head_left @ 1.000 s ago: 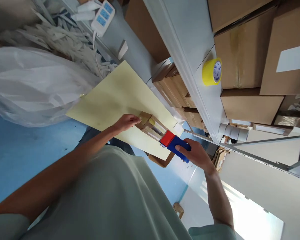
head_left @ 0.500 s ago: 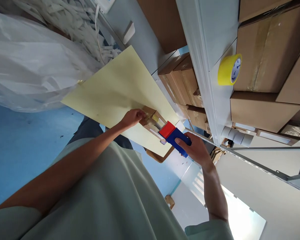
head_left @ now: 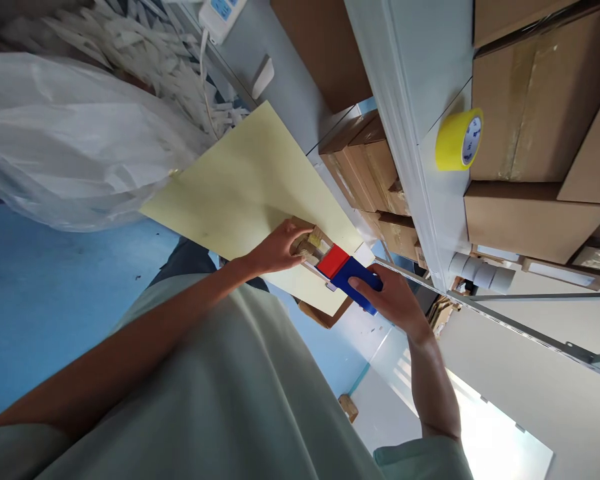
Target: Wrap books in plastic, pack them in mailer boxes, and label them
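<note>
My left hand is closed around the near-left end of a small cardboard box, thumb on one side and fingers on the other. The box has clear tape and a yellowish patch on its top. My right hand grips a blue and red tape dispenser. The dispenser's red end lies against the box's right end, and some clear tape shows between them. Underneath the box is a pale yellow board.
A white plastic bag with shredded paper stands at the left. Along the back are a power strip and cardboard boxes. A shelf at right carries a yellow tape roll, large cartons and white rolls.
My left hand has moved right and now wraps further over the box end. The dispenser has stayed nearly in place at the box, its red end slightly closer. The view has shifted a little.
</note>
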{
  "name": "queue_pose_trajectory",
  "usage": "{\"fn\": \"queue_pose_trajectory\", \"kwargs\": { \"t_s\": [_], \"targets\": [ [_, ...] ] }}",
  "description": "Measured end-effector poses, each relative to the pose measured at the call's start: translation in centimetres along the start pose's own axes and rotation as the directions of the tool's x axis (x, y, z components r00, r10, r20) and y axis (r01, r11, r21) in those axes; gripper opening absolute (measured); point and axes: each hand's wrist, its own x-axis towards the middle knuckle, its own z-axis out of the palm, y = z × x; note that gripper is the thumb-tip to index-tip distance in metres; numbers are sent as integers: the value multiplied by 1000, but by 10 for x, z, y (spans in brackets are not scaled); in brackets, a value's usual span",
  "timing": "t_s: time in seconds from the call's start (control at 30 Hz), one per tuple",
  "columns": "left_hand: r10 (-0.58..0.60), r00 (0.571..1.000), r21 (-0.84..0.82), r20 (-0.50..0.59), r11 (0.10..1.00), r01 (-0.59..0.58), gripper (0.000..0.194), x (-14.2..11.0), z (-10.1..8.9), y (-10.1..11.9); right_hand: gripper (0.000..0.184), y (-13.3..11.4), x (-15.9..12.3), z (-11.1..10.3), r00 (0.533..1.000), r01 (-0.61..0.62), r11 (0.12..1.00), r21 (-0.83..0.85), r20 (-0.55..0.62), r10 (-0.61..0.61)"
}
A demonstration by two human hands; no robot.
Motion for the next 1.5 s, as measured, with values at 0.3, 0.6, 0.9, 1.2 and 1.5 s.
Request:
{"fn": "queue_pose_trajectory", "kwargs": {
  "t_s": [0.3, 0.6, 0.9, 1.2, 1.5],
  "targets": [
    [-14, 999, 249, 31, 968, 6, 50, 20, 12, 18, 47, -12, -1, 1, 999, 35, 997, -73, -17, -36],
    [-132, 988, 414, 78, 906, 89, 58, 22, 9, 16, 48, 34, 3, 3, 998, 56, 994, -96, -18, -58],
    [-174, 981, 599, 89, 796, 87, 68, 20, 7, 35, 51, 115, 36, 39, 996, 93, 989, -115, 22, -91],
    [-230, 972, 737, 55, 666, 116, 71, 20, 13, 49, 54, 155, 91, 67, 982, 182, 983, -2, 55, -181],
    [-199, 977, 721, -78, 666, 193, 76, 14, 45, 50, 52, 162, 113, 84, 966, 246, 968, 56, 67, -249]
  ]
}}
